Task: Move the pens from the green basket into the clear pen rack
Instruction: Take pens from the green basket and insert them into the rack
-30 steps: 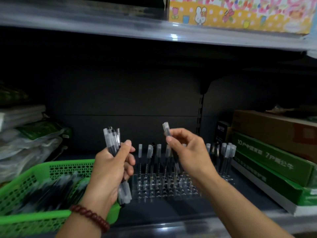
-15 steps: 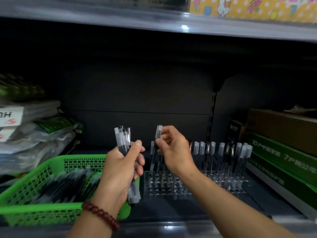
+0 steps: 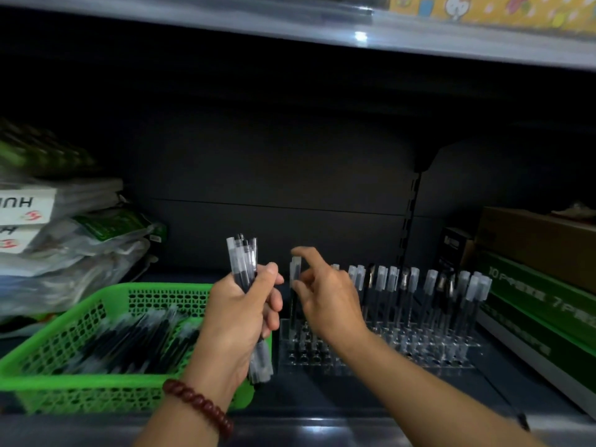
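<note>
Pens in a tight bundle (image 3: pixel 242 264) stand upright in the left hand (image 3: pixel 238 321), whose fingers and thumb curl firmly round their middles; they have clear barrels with dark cores and frosted caps at the lower end. Just right of it, the right hand (image 3: pixel 327 306) has its fingers loosely spread about a single pen (image 3: pixel 295 272) standing at the left end of the clear rack (image 3: pixel 371 361), forefinger arched over the cap and thumb beside the barrel; whether they pinch it or only sit near it cannot be told. Further right a row of standing pens (image 3: pixel 419 295) fills the far side of the rack, while its near holes lie bare. The green basket (image 3: pixel 96 387) sits just left of the rack, holding a blurred heap of loose pens (image 3: pixel 129 337). A bead bracelet (image 3: pixel 200 409) circles the left wrist. All this rests on a dark shelf (image 3: pixel 354 403) with a dark back wall, under a pale upper shelf (image 3: pixel 225 24) bearing a yellow patterned box (image 3: pixel 500 9). Plastic-wrapped packs (image 3: pixel 64 253) pile up at far left; green boxes (image 3: pixel 532 304), a brown box (image 3: pixel 532 240) and a small black box (image 3: pixel 454 250) crowd the right.
</note>
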